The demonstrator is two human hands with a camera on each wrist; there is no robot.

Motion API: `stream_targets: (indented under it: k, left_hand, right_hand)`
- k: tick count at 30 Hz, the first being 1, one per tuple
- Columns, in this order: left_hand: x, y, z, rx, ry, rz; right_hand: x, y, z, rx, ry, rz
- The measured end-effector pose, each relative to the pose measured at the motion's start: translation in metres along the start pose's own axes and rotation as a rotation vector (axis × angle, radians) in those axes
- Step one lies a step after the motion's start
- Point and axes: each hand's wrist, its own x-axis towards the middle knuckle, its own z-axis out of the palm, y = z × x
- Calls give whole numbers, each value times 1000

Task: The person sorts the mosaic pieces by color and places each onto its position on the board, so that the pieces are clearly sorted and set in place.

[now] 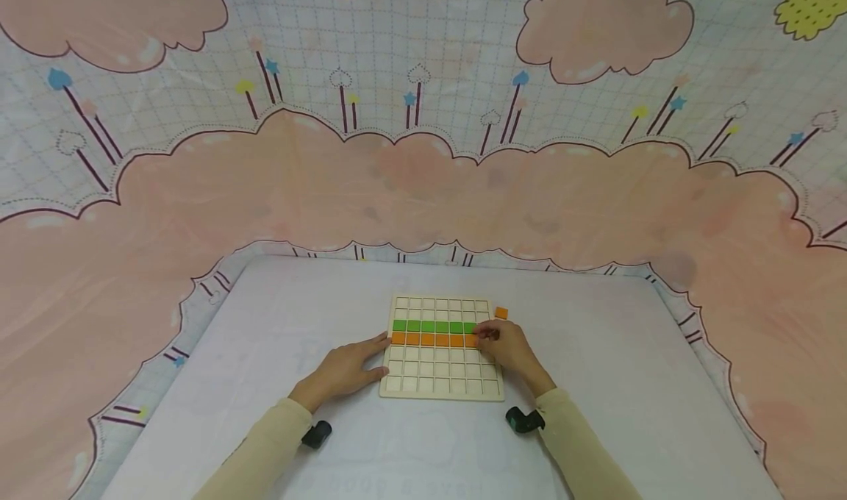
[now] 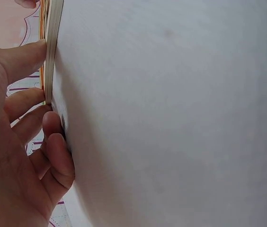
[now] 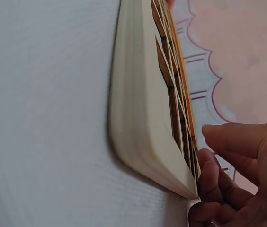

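A pale wooden grid board (image 1: 442,396) lies flat on the white table. Across its middle run a row of green tiles (image 1: 434,326) and, just nearer, a row of orange tiles (image 1: 434,339); the other squares in view are bare wood. My left hand (image 1: 347,366) rests at the left edge, thumb and fingers extended against the board's side (image 2: 54,52). Over the right edge, my right hand (image 1: 506,347) has its fingertips at the ends of the coloured rows, hiding the last squares. Its thumb (image 3: 228,137) stands apart from the bent fingers, with nothing visible between them.
One loose orange tile (image 1: 501,313) lies just off the board's upper right corner. The white table (image 1: 298,279) extends around the board, with a patterned cloth (image 1: 423,191) behind it and at both sides. A black camera (image 1: 525,420) sits at the right wrist, another (image 1: 317,434) at the left.
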Motion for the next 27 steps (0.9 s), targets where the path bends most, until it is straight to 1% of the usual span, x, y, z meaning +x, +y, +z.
stream_targets:
  k: [5,10,14,17,25,27]
  left_hand:
    - [0,0,0,-3,1,5]
    - [0,1,0,-1,1,6]
    - [0,1,-1,1,0,2]
    - [0,0,-1,10,-3,-1]
    - [1,0,-1,9,-2,-2]
    - [1,0,0,13,0,-1]
  right_hand:
    - [0,1,-5,-1,17,28]
    - [0,-2,-14,17,36,55]
    - [1,-1,-22,33,60,36]
    - [2,2,-27,25,85,16]
    - [6,9,-35,45,133,62]
    - [8,11,-36,47,144,62]
